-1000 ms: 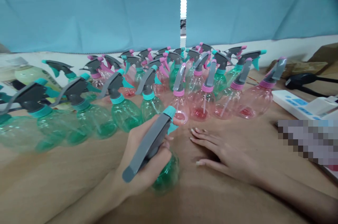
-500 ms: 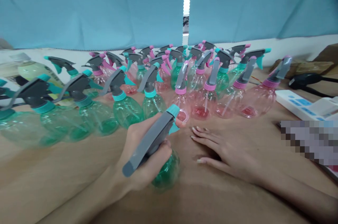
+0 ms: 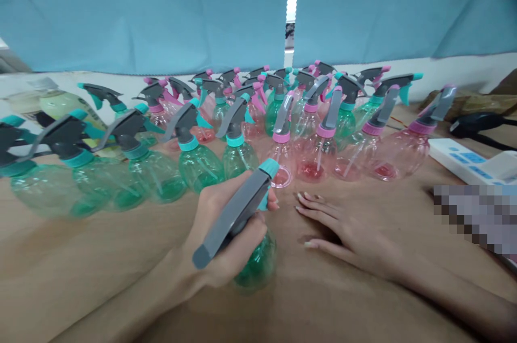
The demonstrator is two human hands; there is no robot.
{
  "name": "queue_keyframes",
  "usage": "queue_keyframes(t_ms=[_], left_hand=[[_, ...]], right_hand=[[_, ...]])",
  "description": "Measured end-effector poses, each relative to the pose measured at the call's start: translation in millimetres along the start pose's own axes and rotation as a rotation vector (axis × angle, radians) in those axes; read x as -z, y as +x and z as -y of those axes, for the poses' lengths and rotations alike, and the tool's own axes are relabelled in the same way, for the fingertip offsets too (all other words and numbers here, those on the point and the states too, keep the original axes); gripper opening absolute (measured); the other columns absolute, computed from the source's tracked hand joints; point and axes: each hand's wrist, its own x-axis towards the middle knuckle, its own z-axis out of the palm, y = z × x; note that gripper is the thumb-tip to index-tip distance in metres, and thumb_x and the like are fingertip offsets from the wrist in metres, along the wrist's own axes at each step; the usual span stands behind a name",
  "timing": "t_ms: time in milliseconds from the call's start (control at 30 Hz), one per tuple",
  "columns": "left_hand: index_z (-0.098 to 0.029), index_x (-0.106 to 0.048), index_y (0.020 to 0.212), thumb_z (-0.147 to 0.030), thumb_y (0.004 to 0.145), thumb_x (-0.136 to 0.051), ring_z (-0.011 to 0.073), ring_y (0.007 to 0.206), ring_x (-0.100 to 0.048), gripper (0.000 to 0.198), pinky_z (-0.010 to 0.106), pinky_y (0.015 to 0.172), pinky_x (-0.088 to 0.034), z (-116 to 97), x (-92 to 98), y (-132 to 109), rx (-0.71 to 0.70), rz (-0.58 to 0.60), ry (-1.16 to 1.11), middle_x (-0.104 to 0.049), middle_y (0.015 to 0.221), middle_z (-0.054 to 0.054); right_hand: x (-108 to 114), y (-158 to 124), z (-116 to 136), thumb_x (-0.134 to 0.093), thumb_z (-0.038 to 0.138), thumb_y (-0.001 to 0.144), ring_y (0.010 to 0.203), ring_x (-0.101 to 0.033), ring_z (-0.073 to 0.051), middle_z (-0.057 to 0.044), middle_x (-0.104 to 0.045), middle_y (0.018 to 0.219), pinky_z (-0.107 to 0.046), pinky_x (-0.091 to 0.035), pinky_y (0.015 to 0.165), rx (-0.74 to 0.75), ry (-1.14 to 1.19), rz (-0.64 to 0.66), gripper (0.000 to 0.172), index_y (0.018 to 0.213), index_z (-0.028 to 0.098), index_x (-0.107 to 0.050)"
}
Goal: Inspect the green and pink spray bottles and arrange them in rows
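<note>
Green translucent plastic spray bottle [image 3: 255, 263] with grey trigger head and teal nozzle stands on the tan table [image 3: 100, 267], near centre, enclosed by the left hand [image 3: 226, 235]. Left hand closed around the neck, just under the trigger head. Trigger head's long axis runs from near-left, lever end, up to far-right, nozzle end; the bottle body looks about upright beneath it. Right hand [image 3: 347, 232] empty, fingers extended, palm down flat on the table just right of the bottle, apart from it. Left hand is therefore the one on the bottle. Nozzle points toward the far cluster: green spray bottles [image 3: 197, 162] to the left, pink spray bottles [image 3: 319, 157] to the right. White box [image 3: 468, 162] far right.
</note>
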Motion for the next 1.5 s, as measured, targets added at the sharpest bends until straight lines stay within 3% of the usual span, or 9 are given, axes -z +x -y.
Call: queue_keyframes(t_ms=[167,367,633,733,967,1167,1300,1500], left_hand=[[-0.026,-0.056,0.082,-0.019,0.073,-0.047,0.0163,0.054,-0.055,0.014,0.028,0.051,-0.043,-0.1,-4.6,-1.1,0.033,-0.017,0.016,-0.048,0.058,-0.006],[-0.025,-0.047,0.072,-0.021,0.081,-0.046,0.0145,0.055,-0.055,0.01,0.027,0.05,-0.04,0.2,-6.9,-4.0,0.004,-0.076,0.11,-0.052,0.061,-0.005],[-0.024,-0.053,0.08,-0.025,0.082,-0.047,0.0134,0.052,-0.051,0.007,0.026,0.049,-0.039,2.3,-8.2,-1.5,0.022,-0.083,0.131,-0.045,0.056,-0.007],[-0.024,-0.057,0.087,-0.025,0.082,-0.046,0.0147,0.055,-0.056,0.011,0.026,0.049,-0.04,2.7,-8.7,-1.3,0.036,-0.074,0.137,-0.051,0.057,-0.006],[-0.023,-0.053,0.08,-0.024,0.081,-0.049,0.0169,0.062,-0.062,0.004,0.027,0.049,-0.038,6.1,-9.0,-3.3,0.05,-0.078,0.075,-0.061,0.065,-0.003],[-0.022,-0.056,0.083,-0.023,0.081,-0.049,0.0164,0.059,-0.06,0.007,0.028,0.05,-0.038,5.2,-8.3,-1.4,0.044,-0.073,0.077,-0.062,0.067,-0.002],[-0.023,-0.046,0.068,-0.024,0.08,-0.049,0.0163,0.058,-0.059,0.012,0.028,0.049,-0.036,6.8,-8.8,-2.5,0.053,-0.091,0.078,-0.058,0.063,-0.002],[-0.024,-0.036,0.065,-0.028,0.081,-0.052,0.0155,0.058,-0.056,0.022,0.027,0.05,-0.038,5.9,-6.1,-3.5,0.089,-0.047,0.055,-0.047,0.057,-0.005]], right_hand=[[1.2,0.2,0.3,-0.053,0.049,0.092,0.14,-0.034,-0.027,-0.007,-0.036,0.152,-0.051,-0.032,0.113,0.006,-0.017,0.019,0.06,0.145,0.022,-0.04],[4.7,1.6,3.7,-0.053,0.049,0.093,0.14,-0.034,-0.026,-0.007,-0.038,0.152,-0.05,-0.033,0.113,-0.011,-0.027,0.037,0.06,0.144,0.022,-0.041],[5.5,2.7,5.2,-0.05,0.048,0.094,0.14,-0.034,-0.026,-0.01,-0.038,0.151,-0.049,-0.033,0.113,0.008,-0.052,0.038,0.059,0.143,0.017,-0.042],[4.6,2.3,4.5,-0.049,0.049,0.094,0.14,-0.033,-0.025,-0.009,-0.037,0.151,-0.048,-0.032,0.113,0.009,-0.066,0.041,0.059,0.143,0.016,-0.042],[3.7,2.5,3.4,-0.048,0.05,0.095,0.14,-0.033,-0.024,-0.009,-0.035,0.152,-0.048,-0.032,0.113,0.003,-0.076,0.049,0.06,0.144,0.016,-0.041],[4.3,2.0,4.7,-0.048,0.049,0.095,0.14,-0.033,-0.024,-0.01,-0.036,0.152,-0.047,-0.031,0.114,0.009,-0.073,0.04,0.06,0.143,0.014,-0.042],[4.1,1.4,4.8,-0.049,0.05,0.094,0.14,-0.033,-0.024,-0.009,-0.036,0.152,-0.047,-0.031,0.114,0.0,-0.067,0.04,0.06,0.143,0.016,-0.042],[3.7,2.3,4.5,-0.047,0.05,0.095,0.141,-0.033,-0.024,-0.009,-0.035,0.152,-0.047,-0.032,0.113,0.002,-0.06,0.046,0.06,0.144,0.016,-0.041]])
